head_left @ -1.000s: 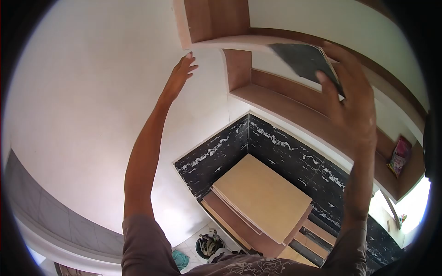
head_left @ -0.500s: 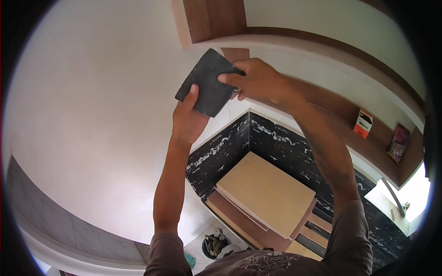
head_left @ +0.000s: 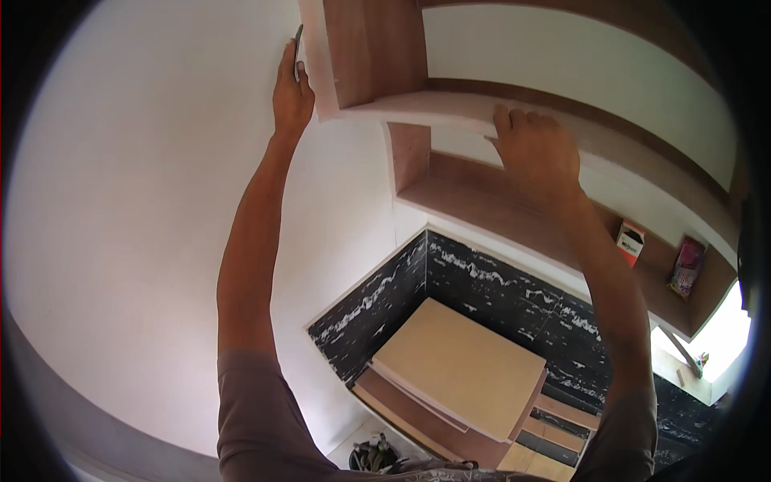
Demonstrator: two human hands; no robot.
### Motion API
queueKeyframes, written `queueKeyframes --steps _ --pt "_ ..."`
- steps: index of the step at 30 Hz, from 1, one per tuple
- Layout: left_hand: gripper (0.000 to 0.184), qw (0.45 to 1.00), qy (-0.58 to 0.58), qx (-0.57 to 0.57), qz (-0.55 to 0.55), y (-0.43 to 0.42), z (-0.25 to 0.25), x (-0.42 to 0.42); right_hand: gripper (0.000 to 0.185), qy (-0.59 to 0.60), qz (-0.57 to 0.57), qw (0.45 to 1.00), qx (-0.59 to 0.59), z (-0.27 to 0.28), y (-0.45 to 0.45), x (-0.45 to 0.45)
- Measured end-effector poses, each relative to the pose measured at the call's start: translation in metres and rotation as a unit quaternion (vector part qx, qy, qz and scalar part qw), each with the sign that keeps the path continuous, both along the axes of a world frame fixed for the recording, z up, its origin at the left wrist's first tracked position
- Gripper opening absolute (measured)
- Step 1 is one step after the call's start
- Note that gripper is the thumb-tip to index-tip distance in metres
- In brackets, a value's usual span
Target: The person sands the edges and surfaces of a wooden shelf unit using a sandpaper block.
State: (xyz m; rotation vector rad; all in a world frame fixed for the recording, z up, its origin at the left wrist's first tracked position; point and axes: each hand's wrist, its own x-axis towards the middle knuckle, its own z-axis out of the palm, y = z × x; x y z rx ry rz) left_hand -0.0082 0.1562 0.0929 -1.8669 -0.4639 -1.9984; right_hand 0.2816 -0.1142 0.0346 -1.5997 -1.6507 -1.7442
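No text, brand, number or sign legible. 2 printed items on lower wall shelf [head_left: 514, 213], at its far right end: orange-and-white box [head_left: 630, 243], dark marks like lettering on white face, too small and blurred to read; purple-pink packet [head_left: 687, 267] just beside, pale lettering across front, also too blurred to read.

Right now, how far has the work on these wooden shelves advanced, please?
Looks done: the wooden shelves appear fixed along the wall. In hand: the left hand holds a thin dark piece by the pale upright edge; the right hand is at the long shelf edge, its grip unclear. Perhaps left: the shelf fronts are open and boards lie stacked below; edge smoothness cannot be judged.
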Motion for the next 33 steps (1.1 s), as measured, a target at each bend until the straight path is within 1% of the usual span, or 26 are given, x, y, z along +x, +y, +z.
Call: queueKeyframes --steps 1,4,7,8,11,12,15,16,17,19,21,22,23,25,27,28,30,31,33 --pt "0.046 1.0 -0.005 0.027 0.009 0.013 0.012 0.007 0.028 -0.001 0.0 1.0 -0.005 0.002 0.001 0.0" --pt "0.048 0.998 0.013 0.069 -0.009 0.045 0.044 0.026 0.024 -0.006 0.004 1.0 -0.013 0.002 0.0 0.001" --pt "0.052 0.997 0.052 0.06 0.011 0.056 0.055 0.049 0.019 -0.027 0.024 0.999 0.002 0.001 0.001 0.003" --pt "0.056 0.997 0.045 0.043 -0.035 0.056 0.053 0.055 0.018 -0.03 0.028 0.999 0.009 0.001 0.003 0.004" --pt "0.059 0.995 0.068 0.043 -0.062 0.069 0.054 0.044 0.015 -0.039 0.013 0.999 0.025 0.0 0.003 0.001" --pt "0.064 0.988 0.059 -0.04 -0.138 0.064 0.057 0.04 0.015 -0.043 0.005 0.999 0.025 -0.001 0.003 0.001" --pt "0.085 0.956 0.04 -0.113 -0.266 0.056 0.08 0.037 0.015 -0.059 -0.006 0.997 0.044 -0.002 0.006 0.003" --pt "0.081 0.98 -0.004 -0.095 -0.177 0.054 0.082 0.047 0.015 -0.055 0.005 0.998 0.044 -0.003 0.007 0.003" --pt "0.08 0.993 0.003 -0.072 -0.098 0.06 0.084 0.051 0.015 -0.05 0.016 0.998 0.046 -0.003 0.007 0.004" --pt "0.076 0.998 0.012 -0.017 0.057 0.094 0.091 0.055 0.016 -0.046 0.028 0.997 0.057 -0.003 0.009 0.005" --pt "0.075 0.992 0.029 0.027 0.123 0.123 0.11 0.045 0.019 -0.05 0.031 0.996 0.069 -0.003 0.011 0.006" --pt "0.074 0.986 0.036 0.047 0.155 0.124 0.112 0.044 0.019 -0.045 0.037 0.996 0.066 -0.003 0.011 0.006" --pt "0.074 0.994 0.043 0.033 0.09 0.125 0.114 0.043 0.02 -0.041 0.042 0.996 0.063 -0.003 0.01 0.005" --pt "0.074 0.998 0.054 0.003 -0.042 0.102 0.117 0.042 0.022 -0.039 0.041 0.997 0.061 -0.003 0.009 0.005" --pt "0.075 0.99 0.038 -0.073 -0.112 0.074 0.122 0.044 0.023 -0.044 0.033 0.996 0.064 -0.002 0.009 0.004" --pt "0.076 0.983 0.03 -0.109 -0.147 0.069 0.122 0.046 0.021 -0.047 0.036 0.996 0.072 -0.002 0.01 0.004" --pt "0.077 0.992 0.026 -0.072 -0.098 0.074 0.117 0.048 0.016 -0.049 0.041 0.994 0.086 -0.004 0.011 0.004" --pt "0.077 0.996 0.024 -0.054 -0.071 0.078 0.114 0.047 0.019 -0.055 0.023 0.995 0.086 -0.004 0.01 0.004" --pt "0.077 0.989 0.052 0.004 -0.14 0.102 0.106 0.039 0.025 -0.064 -0.012 0.994 0.084 -0.005 0.01 0.006"
